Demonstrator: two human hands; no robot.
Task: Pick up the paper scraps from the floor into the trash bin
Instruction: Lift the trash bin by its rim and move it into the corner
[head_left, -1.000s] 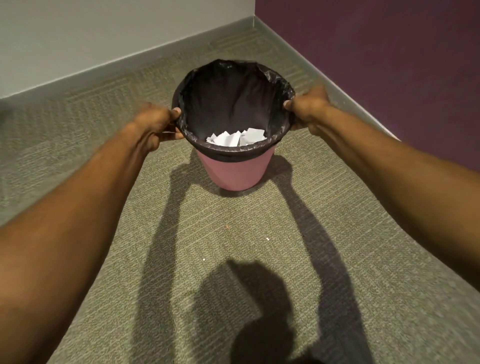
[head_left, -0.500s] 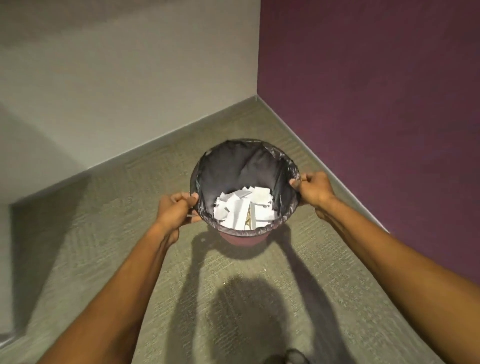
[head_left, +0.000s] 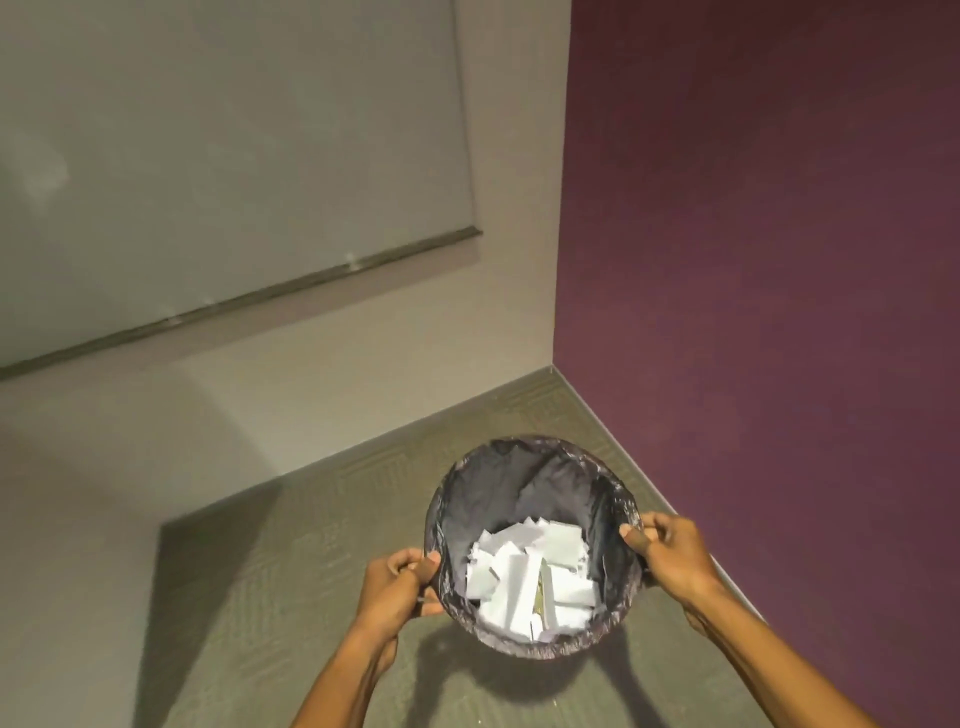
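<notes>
Head view: a pale grey wall (head_left: 363, 364) fills the frame from 9 to 12 o'clock and carries a large framed board (head_left: 234, 156). A dark purple wall (head_left: 753, 234) takes the side from 12 to 4 o'clock, and the two meet in a corner just above the middle. The grey-green carpeted floor (head_left: 291, 597) spreads across the lower part. Towards 5 o'clock of the frame, close to the corner, is the round trash bin (head_left: 540, 649), seen from above and lined with a crinkled black liner (head_left: 493, 493). Its base is hidden, so I cannot tell whether it rests on the floor. A dark shadow lies on the carpet at its 6 o'clock. The white paper scraps (head_left: 524, 577) lie heaped in the bottom of the bin. The left hand (head_left: 397, 582) grips the rim at about 8 o'clock of the bin's mouth, fingers curled and thumb on the liner's edge. The right hand (head_left: 667, 556) pinches the rim at 3 o'clock in the same way.
</notes>
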